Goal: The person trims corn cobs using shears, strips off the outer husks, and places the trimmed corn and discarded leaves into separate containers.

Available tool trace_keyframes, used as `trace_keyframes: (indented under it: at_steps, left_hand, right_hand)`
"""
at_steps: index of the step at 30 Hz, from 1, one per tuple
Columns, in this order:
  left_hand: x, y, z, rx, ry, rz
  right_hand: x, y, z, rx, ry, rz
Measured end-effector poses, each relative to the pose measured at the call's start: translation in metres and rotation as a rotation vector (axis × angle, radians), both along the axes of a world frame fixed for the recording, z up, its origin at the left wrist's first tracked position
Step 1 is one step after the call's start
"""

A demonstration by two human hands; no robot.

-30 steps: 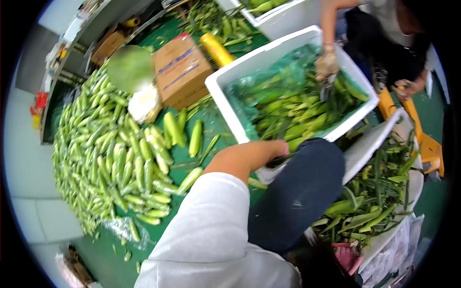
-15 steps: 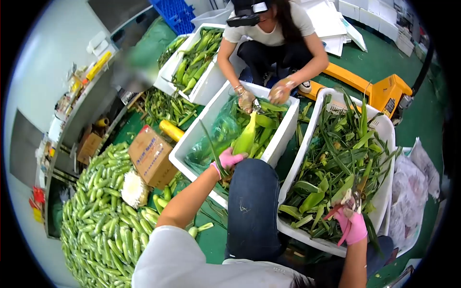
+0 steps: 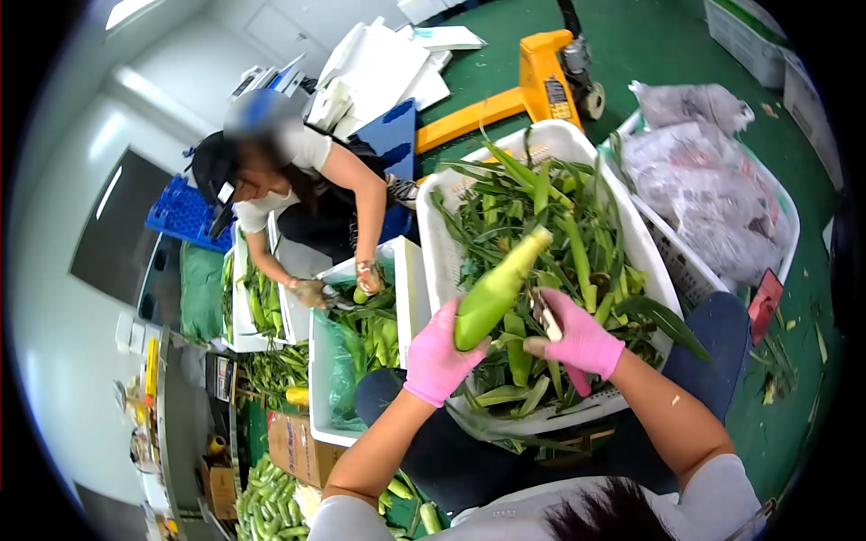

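The left hand [image 3: 439, 356], in a pink glove, is closed around the lower part of a corn ear [image 3: 494, 293], its narrow pale end tilted up and to the right. The right hand [image 3: 579, 338], likewise gloved, is curled around cutters [image 3: 546, 316], near the ear; whether the blades are parted cannot be told. Both hands and the ear are above a white tub [image 3: 555, 137] filled with husks [image 3: 582, 243]. Left of the tub stands a foam box [image 3: 413, 284] containing corn; a co-worker [image 3: 311, 185] crouches beyond, arms extended to it. Bags [image 3: 704, 194] lie right of the tub.
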State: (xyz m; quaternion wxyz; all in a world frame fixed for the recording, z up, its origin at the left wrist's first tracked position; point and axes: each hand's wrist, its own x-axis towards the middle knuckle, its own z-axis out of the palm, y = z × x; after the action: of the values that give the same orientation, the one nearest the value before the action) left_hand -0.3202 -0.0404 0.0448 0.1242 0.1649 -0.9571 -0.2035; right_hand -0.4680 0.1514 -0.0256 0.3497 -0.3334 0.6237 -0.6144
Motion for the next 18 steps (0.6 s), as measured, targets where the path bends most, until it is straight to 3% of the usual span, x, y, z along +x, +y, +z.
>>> trace_keyframes:
  at_steps: [1, 5, 9, 11, 12, 13, 15, 17, 18]
  left_hand:
    - [-0.005, 0.009, -0.007, -0.120, 0.000, -0.016]
    - [-0.015, 0.023, -0.009, -0.212, -0.033, -0.064]
    - [-0.037, -0.004, 0.013, 0.176, -0.188, -0.136]
    - [-0.048, -0.039, 0.007, 0.379, -0.283, -0.259]
    - [-0.052, -0.064, -0.008, 0.628, -0.322, -0.310]
    - [-0.056, -0.075, -0.010, 0.723, -0.367, -0.335]
    - [-0.058, -0.090, -0.025, 0.847, -0.328, -0.241]
    - [-0.063, -0.090, -0.018, 0.204, -0.266, -0.339]
    - [-0.065, -0.092, -0.014, 0.009, -0.426, -0.367]
  right_hand:
    - [-0.007, 0.005, 0.003, 0.002, -0.033, -0.016]
    - [-0.019, 0.011, -0.024, -0.043, 0.069, -0.060]
    - [-0.017, 0.003, -0.017, 0.061, 0.179, -0.198]
    - [-0.010, -0.001, -0.030, 0.106, 0.079, -0.191]
    - [-0.002, -0.005, -0.042, 0.029, -0.068, -0.174]
    - [0.006, 0.001, -0.028, -0.116, -0.615, -0.051]
    - [0.018, 0.005, -0.001, -0.270, -1.012, 0.035]
    - [0.015, 0.007, 0.014, -0.204, -0.644, 0.016]
    - [0.010, 0.005, 0.015, -0.119, -0.234, -0.163]
